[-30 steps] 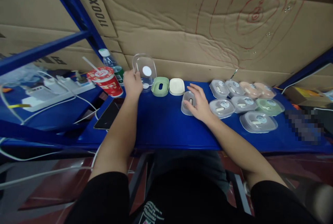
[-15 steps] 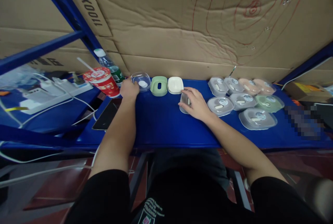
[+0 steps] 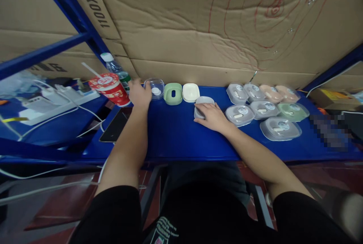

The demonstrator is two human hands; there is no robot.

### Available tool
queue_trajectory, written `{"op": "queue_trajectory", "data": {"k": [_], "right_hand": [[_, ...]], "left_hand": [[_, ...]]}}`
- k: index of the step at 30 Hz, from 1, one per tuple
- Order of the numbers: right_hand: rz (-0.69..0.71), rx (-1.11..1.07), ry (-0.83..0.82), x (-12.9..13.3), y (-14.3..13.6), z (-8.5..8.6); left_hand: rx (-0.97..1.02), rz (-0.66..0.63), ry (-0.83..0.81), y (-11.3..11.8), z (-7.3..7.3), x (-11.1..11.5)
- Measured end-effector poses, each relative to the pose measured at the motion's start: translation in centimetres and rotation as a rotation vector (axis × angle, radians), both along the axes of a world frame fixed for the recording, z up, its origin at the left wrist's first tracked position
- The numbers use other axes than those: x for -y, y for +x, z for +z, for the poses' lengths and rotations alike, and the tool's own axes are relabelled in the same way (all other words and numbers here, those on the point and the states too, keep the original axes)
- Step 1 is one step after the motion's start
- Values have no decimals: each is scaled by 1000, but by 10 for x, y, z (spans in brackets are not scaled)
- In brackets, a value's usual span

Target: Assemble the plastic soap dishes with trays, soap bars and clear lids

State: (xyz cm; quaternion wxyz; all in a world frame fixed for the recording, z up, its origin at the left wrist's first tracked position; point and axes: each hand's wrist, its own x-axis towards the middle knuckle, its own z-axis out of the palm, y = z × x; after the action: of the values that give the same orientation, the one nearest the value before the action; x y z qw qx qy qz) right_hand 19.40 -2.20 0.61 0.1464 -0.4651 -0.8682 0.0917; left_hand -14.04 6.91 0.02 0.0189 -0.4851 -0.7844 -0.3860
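My left hand [image 3: 139,93] is beside a clear plastic tray [image 3: 159,84] with a round white piece inside. Its fingers are apart, near the tray's left edge, and nothing shows in them. To the right stand a green box [image 3: 169,99] with an oval slot and a cream square dish [image 3: 191,93]. My right hand [image 3: 212,117] lies over a grey box [image 3: 204,100], palm down, fingers outstretched and thumb apart. The hand hides the near part of that grey box; its far edge shows.
Several packed boxes, among them a grey one [image 3: 240,115] and a green one [image 3: 293,111], stand at the right. A red paper cup [image 3: 115,90], a bottle [image 3: 117,68] and a dark tablet-like slab [image 3: 115,126] are at the left. Cardboard [image 3: 170,28] rises behind.
My left hand's fingers have spread and shifted slightly left at the clear tray. My right hand has come lower, fingers now laid over the grey box, whose far edge shows more.
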Motion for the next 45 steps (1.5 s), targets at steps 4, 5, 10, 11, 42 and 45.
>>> {"op": "queue_trajectory", "data": {"k": [4,5,10,11,42,45], "right_hand": [[-95,-198,78,-2,-3,-3],[-110,-266,100,-3,-2,-4],[-137,-602,188,-7,0,-5],[-134,-656,191,-7,1,-5],[91,-577,289,-1,3,-3],[109,-454,236,0,2,-1]], "left_hand": [[-97,-285,143,32,11,11],[-128,-387,139,44,13,17],[-234,-957,43,103,13,48],[-220,-1026,28,110,12,53],[-204,-226,-70,56,29,30],[-237,-230,-246,54,27,28]]}}
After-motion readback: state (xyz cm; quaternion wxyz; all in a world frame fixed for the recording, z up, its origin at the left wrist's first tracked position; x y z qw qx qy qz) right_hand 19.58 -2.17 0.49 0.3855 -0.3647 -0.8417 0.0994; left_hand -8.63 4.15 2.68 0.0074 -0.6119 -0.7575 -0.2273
